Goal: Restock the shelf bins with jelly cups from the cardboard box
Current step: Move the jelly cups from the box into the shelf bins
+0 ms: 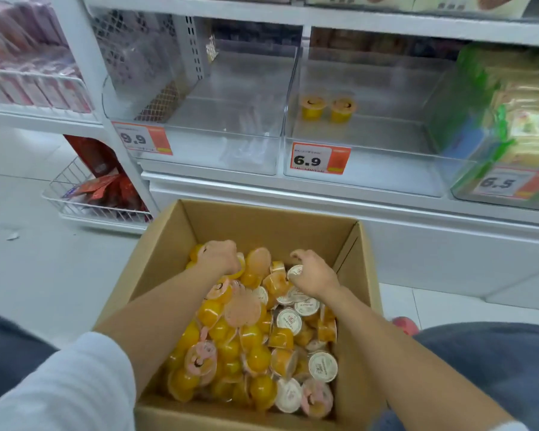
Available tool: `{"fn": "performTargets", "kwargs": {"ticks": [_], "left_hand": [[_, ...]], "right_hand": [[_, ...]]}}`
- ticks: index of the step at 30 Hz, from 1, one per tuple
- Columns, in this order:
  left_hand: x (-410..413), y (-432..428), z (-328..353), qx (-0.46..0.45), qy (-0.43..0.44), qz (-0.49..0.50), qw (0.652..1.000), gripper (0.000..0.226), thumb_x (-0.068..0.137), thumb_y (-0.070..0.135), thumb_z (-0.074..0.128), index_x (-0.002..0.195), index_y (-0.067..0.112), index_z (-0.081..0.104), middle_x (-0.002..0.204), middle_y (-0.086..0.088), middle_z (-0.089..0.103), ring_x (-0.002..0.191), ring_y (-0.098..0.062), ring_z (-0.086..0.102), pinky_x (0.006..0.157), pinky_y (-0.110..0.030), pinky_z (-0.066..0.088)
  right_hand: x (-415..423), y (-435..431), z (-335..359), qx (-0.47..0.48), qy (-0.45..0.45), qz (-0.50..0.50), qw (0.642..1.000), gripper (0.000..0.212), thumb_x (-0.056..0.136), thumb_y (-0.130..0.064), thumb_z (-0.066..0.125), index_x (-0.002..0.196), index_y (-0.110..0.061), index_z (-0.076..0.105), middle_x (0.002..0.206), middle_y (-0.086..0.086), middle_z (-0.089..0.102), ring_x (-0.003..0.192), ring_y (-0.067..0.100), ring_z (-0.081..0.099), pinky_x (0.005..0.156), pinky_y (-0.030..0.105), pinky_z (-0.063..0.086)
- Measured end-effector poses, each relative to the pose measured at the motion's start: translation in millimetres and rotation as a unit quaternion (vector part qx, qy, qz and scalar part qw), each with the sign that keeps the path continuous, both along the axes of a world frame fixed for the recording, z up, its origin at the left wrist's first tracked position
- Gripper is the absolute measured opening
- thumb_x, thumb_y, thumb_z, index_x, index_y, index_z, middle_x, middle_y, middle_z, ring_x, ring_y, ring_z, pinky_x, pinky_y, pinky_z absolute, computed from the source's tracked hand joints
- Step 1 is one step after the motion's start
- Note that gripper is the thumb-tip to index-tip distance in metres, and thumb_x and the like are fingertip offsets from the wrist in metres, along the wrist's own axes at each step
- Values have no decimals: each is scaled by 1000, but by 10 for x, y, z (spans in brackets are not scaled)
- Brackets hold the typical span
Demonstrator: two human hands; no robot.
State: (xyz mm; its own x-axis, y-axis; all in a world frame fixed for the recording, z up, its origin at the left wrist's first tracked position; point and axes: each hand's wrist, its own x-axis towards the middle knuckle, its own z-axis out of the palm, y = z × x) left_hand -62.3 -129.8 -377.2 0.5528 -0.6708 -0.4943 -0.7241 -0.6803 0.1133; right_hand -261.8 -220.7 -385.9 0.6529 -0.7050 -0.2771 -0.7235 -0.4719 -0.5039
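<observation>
Head camera: both arms reach into the square corrugated cardboard box (168,253), heaped with glossy round jelly cups (249,337), too many to count. The left hand (220,256) clenches a yellow cup (239,273); the right hand (313,275) pinches a white-lidded cup (294,272). Beyond stand two clear rigid shelf bins (215,150); the right bin (386,141) holds two upright cups (313,106).

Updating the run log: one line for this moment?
left hand grips jelly cup in cardboard box | right hand grips white-lidded cup | 6.9 bin: two cups
</observation>
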Motion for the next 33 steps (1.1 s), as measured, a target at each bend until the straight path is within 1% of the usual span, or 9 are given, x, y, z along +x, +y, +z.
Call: {"fn": "performTargets", "kwargs": {"ticks": [2,5,7,11,14,19,24,29,33], "left_hand": [[128,121,-257,82,19,-19,996,45,85,40,65,116,9,62,124,-10,62,107,-24,60,89,-33,52],[215,299,-563,162,113,-11,980,81,90,49,60,151,9,26,157,-11,23,140,-30,34,109,-39,38],[263,383,-765,150,135,-4,979,85,91,50,57,154,14,14,161,-9,6,144,-30,24,112,-41,34],[245,412,-973,30,162,85,983,74,95,40,55,151,5,19,148,-9,33,133,-26,38,110,-37,32],[197,407,-1044,0,129,69,989,52,98,36,50,139,5,44,150,-12,35,136,-27,36,112,-36,31],[204,312,-797,-35,185,123,974,98,72,29,84,150,12,27,150,-6,38,135,-26,41,108,-38,40],[-32,-63,86,-122,150,26,981,78,67,35,85,135,18,52,137,-2,54,125,-20,51,105,-30,41],[-579,-530,1190,-353,187,0,917,57,65,32,86,117,18,65,110,6,65,103,-9,60,81,-19,44],[-877,-1013,1840,-475,126,-53,869,50,65,46,81,109,24,69,102,2,66,95,-9,63,82,-25,52]], "right_hand": [[59,103,-321,92,26,11,995,51,77,-37,68,124,-21,56,121,1,57,112,23,56,89,34,49],[226,324,-741,203,66,9,977,33,85,-52,63,102,-24,58,100,-1,60,99,22,55,76,28,45],[342,478,-940,252,84,-2,964,45,92,-50,55,122,-17,57,122,8,59,115,25,54,90,32,44],[547,710,-1123,304,62,-97,946,54,98,-24,52,147,-9,34,147,11,42,130,28,46,102,32,41],[618,764,-1169,266,65,-117,955,42,95,-18,52,136,-10,49,136,11,54,119,28,55,94,32,47],[497,465,-797,232,59,-127,963,54,91,-21,54,141,-9,36,130,14,56,114,32,55,88,35,47],[191,-79,126,150,-66,-159,974,34,95,-33,34,106,-13,60,114,10,63,100,28,55,86,36,44],[-43,-548,1229,50,-226,-228,946,42,86,-40,30,94,-12,60,91,7,59,88,27,52,69,30,32],[-232,-1032,1887,4,-334,-295,895,44,80,-45,37,85,-7,59,81,10,61,74,31,57,60,32,40]]}}
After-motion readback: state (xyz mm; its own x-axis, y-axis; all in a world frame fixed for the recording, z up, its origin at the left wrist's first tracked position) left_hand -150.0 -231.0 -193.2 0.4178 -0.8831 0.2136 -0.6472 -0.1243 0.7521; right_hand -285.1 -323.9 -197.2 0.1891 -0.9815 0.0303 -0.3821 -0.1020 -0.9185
